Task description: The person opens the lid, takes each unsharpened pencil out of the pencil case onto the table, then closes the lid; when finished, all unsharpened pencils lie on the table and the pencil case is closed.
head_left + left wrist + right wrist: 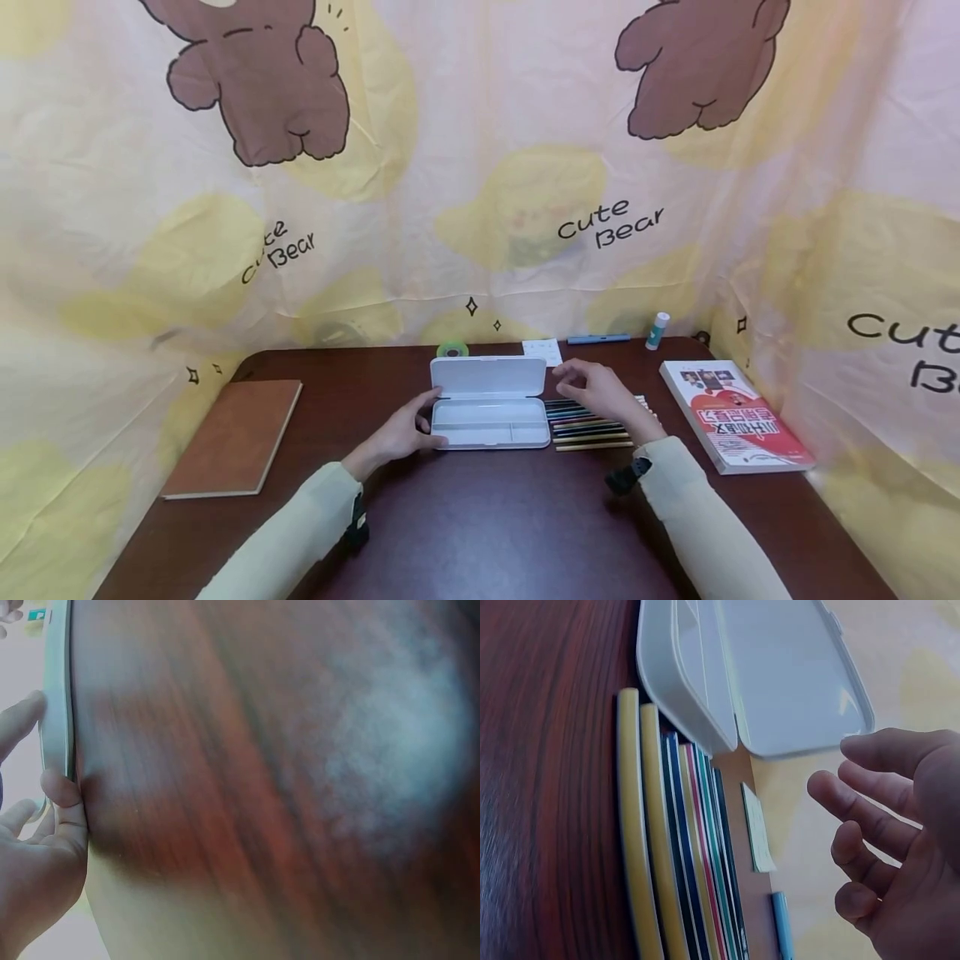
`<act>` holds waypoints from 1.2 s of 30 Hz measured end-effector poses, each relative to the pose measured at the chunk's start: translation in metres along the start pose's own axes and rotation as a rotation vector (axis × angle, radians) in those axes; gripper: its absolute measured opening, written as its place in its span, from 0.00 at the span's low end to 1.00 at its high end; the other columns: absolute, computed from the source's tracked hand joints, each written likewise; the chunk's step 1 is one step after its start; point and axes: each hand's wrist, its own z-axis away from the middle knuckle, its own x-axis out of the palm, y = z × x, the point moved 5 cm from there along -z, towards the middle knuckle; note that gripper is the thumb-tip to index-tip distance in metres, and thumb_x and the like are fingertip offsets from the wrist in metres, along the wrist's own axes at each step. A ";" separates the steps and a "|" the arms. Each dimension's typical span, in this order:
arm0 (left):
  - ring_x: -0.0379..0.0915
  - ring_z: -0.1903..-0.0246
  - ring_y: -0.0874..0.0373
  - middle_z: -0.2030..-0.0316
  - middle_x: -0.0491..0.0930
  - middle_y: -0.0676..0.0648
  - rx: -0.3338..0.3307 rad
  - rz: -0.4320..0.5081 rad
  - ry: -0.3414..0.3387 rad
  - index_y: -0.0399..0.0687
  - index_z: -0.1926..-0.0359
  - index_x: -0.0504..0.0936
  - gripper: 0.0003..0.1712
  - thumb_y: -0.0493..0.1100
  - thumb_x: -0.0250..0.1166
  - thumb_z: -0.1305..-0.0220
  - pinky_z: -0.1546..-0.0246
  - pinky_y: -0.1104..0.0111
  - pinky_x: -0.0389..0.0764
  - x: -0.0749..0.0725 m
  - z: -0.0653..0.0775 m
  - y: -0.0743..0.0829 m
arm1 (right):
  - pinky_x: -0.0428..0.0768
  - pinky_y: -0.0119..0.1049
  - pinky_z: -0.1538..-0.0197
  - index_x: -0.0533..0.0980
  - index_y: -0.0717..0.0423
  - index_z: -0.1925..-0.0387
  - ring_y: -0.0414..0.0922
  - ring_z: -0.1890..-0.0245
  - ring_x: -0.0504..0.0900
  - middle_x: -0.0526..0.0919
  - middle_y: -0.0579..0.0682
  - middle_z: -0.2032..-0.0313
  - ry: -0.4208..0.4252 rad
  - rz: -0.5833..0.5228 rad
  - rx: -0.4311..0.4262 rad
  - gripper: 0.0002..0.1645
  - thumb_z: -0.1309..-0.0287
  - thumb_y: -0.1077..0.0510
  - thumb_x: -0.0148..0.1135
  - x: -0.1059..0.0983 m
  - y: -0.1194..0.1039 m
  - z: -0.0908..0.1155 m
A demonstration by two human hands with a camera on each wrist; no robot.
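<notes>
A white pencil case (491, 422) stands open in the middle of the table, its lid (487, 377) raised at the back. Its compartments hold nothing. My left hand (406, 427) grips the case's left end, thumb at the front corner and fingers further back; in the left wrist view, fingertips (60, 787) rest against the case's edge. My right hand (596, 390) hovers by the lid's right corner, fingers loosely bent and holding nothing. Beneath it, several colored pencils (652, 825) lie side by side, right of the case.
A brown notebook (236, 437) lies at left, a red and white book (735, 417) at right. Along the back are green tape (452, 347), a white paper (542, 352), a blue pen (598, 339) and a glue stick (657, 331). A printed curtain (450, 250) surrounds the table.
</notes>
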 end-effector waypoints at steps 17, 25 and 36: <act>0.71 0.66 0.55 0.36 0.71 0.45 0.001 0.004 0.003 0.58 0.25 0.60 0.54 0.45 0.80 0.50 0.71 0.67 0.77 -0.001 -0.001 -0.001 | 0.80 0.38 0.59 0.75 0.46 0.41 0.45 0.60 0.82 0.86 0.51 0.56 -0.001 -0.054 0.018 0.20 0.32 0.48 0.61 0.012 -0.010 -0.016; 0.72 0.66 0.56 0.36 0.72 0.46 -0.007 0.011 0.046 0.54 0.31 0.65 0.50 0.47 0.81 0.53 0.69 0.68 0.76 -0.002 -0.001 -0.006 | 0.81 0.48 0.50 0.75 0.48 0.44 0.56 0.52 0.82 0.86 0.54 0.54 -0.006 -0.112 0.021 0.21 0.26 0.41 0.50 0.012 -0.012 -0.007; 0.73 0.68 0.56 0.35 0.73 0.41 0.043 0.105 0.046 0.52 0.35 0.55 0.51 0.41 0.81 0.52 0.71 0.68 0.76 -0.001 0.000 -0.003 | 0.79 0.46 0.49 0.76 0.45 0.51 0.54 0.51 0.81 0.86 0.52 0.57 -0.075 -0.120 0.011 0.21 0.26 0.37 0.46 0.013 -0.015 0.006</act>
